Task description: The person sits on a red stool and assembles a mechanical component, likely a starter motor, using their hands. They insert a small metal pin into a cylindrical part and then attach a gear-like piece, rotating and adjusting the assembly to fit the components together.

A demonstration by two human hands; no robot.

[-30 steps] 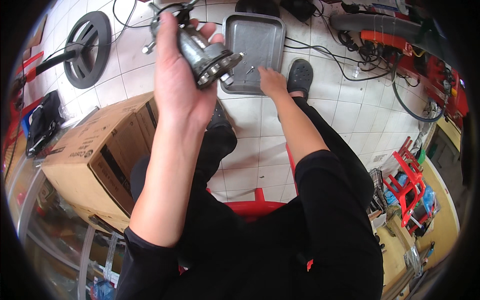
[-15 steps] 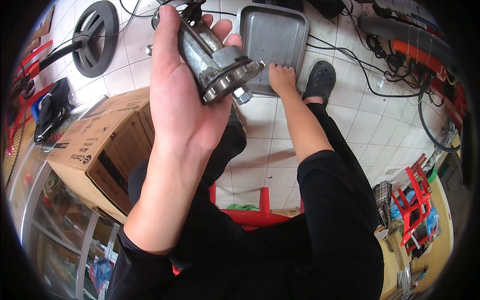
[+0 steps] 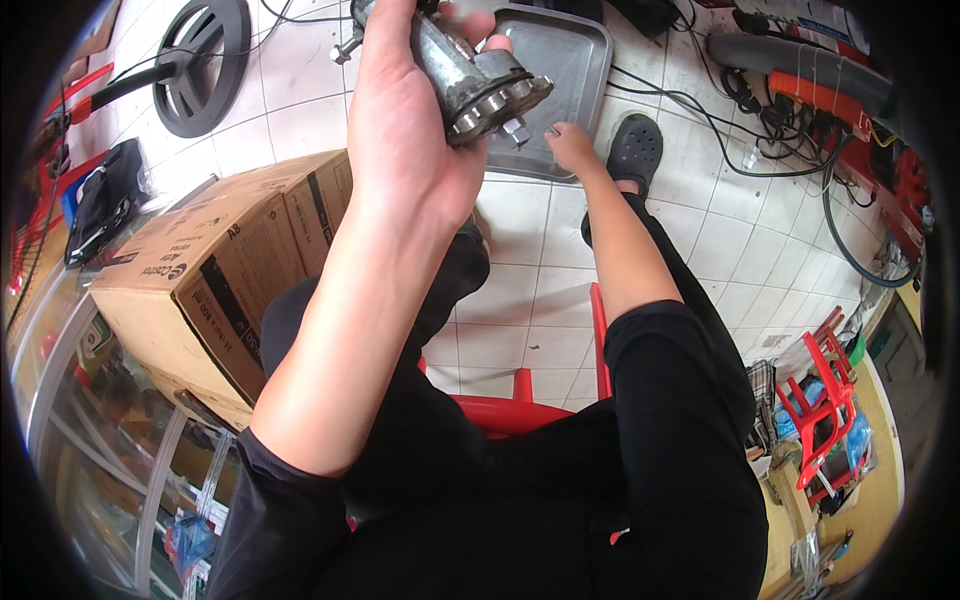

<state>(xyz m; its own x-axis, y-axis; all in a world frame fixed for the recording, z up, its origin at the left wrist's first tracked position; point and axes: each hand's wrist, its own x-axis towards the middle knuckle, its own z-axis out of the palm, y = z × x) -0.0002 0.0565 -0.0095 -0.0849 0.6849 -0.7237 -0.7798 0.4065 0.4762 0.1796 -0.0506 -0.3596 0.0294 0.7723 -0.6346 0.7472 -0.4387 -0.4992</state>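
My left hand is raised, palm up, its fingers wrapped round a greasy metal hub. The hub has a ribbed body, a round flange with a scalloped edge, and a bolt with a nut sticking out of the flange. Its far end runs out of the picture's top. Over the near right part of a grey metal tray on the floor, my right hand is closed with fingers curled. Something small and shiny shows at its fingertips, too small to name.
A cardboard box stands at my left, beside a glass cabinet. A dark wheel-shaped base is at the far left. Black cables cross the tiled floor on the right. A red stool is beneath me.
My left hand has moved up and to the right in the picture with the hub. My right hand has shifted slightly, and a small shiny thing now shows at its fingertips.
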